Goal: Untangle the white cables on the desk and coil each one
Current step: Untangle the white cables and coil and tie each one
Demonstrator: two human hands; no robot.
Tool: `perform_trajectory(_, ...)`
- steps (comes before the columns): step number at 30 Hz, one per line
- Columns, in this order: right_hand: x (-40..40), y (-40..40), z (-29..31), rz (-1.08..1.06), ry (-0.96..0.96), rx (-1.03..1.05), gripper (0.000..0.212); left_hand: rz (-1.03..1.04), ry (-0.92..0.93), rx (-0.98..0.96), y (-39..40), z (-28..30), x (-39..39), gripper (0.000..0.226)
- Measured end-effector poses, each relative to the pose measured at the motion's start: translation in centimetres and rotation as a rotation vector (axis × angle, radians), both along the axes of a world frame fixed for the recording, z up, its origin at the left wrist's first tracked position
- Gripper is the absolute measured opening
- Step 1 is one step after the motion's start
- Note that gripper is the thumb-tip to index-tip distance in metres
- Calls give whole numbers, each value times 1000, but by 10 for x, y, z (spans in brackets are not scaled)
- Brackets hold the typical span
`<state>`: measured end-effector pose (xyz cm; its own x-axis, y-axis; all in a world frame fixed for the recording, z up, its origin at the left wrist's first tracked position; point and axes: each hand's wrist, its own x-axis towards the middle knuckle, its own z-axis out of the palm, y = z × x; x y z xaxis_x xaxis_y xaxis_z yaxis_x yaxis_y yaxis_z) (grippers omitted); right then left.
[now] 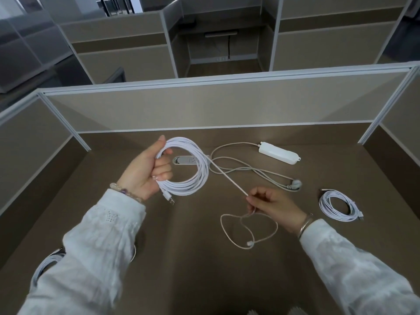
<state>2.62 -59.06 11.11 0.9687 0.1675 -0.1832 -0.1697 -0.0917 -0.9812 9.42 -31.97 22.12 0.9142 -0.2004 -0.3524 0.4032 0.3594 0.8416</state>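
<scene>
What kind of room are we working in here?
Most likely an open-plan office. The brown desk is fenced by low beige partition panels, more identical cubicles stand behind it, and a cable grommet is set into the desktop.

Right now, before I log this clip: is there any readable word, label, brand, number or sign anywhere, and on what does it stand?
None can be read.
White power strip: no legible print on its casing.
Desk grommet: a small marking on it, too blurred to read.
Wall socket plate in the far cubicle: too small to read.
Coil in the left hand, finished coil and the partition: no text shows.
</scene>
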Motion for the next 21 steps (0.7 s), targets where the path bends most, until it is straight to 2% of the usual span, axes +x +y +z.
perform_trajectory(5, 4, 0, -13, 38, -44, -205, 12, 75, -38, -38, 5, -1, 4, 40)
perform_trajectory(8, 5, 0, -24, 174, -2, -403, 19, 138, -56, -102, 10, 7, 8, 38)
perform_trajectory(11, 0, 3, -22, 258, 14, -478, 20, 203, -100, -148, 16, 15, 12, 39)
perform_trajectory(17, -11, 24, 1, -2, -151, -555, 6, 341, -172, -32, 18, 5, 15, 40)
perform_trajectory(21, -19, 41, 22, 44, -267, -720, 7, 360, -219, 97, 10, -4, 12, 41)
